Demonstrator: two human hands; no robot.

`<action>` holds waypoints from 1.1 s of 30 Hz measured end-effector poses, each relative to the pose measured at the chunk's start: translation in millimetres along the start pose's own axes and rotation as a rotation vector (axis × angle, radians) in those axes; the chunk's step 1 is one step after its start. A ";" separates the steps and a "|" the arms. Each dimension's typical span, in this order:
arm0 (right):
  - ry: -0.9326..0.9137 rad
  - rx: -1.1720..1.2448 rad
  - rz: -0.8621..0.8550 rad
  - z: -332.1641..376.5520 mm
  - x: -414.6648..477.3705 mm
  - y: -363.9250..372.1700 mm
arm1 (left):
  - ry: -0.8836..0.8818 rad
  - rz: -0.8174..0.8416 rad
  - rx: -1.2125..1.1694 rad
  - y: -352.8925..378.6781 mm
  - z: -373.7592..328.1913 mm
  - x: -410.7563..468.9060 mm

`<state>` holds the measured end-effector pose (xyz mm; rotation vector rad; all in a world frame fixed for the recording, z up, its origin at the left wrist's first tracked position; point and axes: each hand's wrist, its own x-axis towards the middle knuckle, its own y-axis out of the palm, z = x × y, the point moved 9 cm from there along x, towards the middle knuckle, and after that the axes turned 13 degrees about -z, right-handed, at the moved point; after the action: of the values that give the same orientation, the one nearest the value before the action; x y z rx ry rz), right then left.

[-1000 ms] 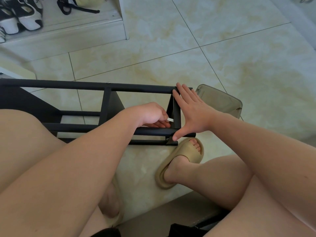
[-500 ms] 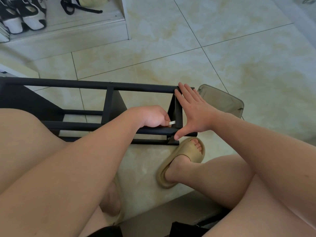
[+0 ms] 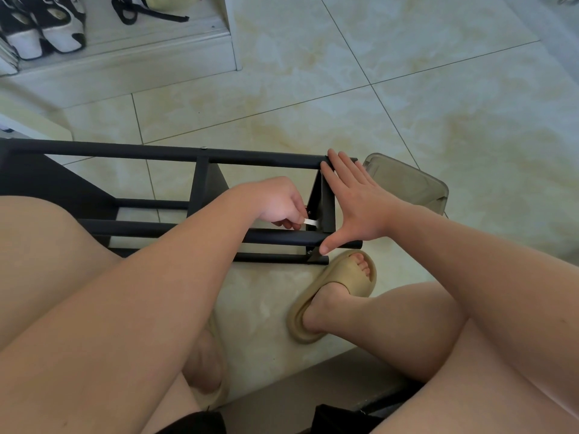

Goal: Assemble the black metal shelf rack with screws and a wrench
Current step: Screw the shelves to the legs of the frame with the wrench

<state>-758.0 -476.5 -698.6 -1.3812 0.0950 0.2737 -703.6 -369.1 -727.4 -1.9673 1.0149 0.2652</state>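
Observation:
The black metal shelf rack [image 3: 125, 153] lies on its side on the tiled floor, its bars running left to right in front of my knees. My left hand [image 3: 277, 203] pinches a small silver wrench [image 3: 311, 222] against the inside of the rack's right end bracket [image 3: 324, 205]. My right hand [image 3: 357, 203] lies flat with straight fingers against the outside of that bracket, its thumb down on the lower bar. The screw itself is hidden behind the wrench and my fingers.
A translucent grey plastic box [image 3: 407, 186] lies just right of the rack's end. My foot in a tan slipper [image 3: 338, 292] rests below the rack. Shoes [image 3: 40, 26] stand on a low white shelf at the top left. Open tiled floor stretches beyond the rack.
My left hand has turned a little at the bracket, so the wrench now sticks out further from my fingers. My right hand stays pressed on the bracket.

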 end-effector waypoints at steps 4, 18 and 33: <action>-0.001 0.002 0.005 -0.1 0.6 0.3 | -0.056 -0.023 -0.116 4.8 -2.5 2.2; -0.003 0.011 -0.013 1.3 1.3 -1.2 | -0.391 -0.283 -0.651 13.3 8.1 4.1; 0.000 0.007 -0.012 2.5 1.0 -2.8 | -0.451 -0.215 -0.635 18.3 8.1 3.1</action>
<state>-756.6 -474.4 -695.7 -1.3744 0.0875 0.2633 -713.6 -369.5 -744.9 -2.3928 0.4427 0.9535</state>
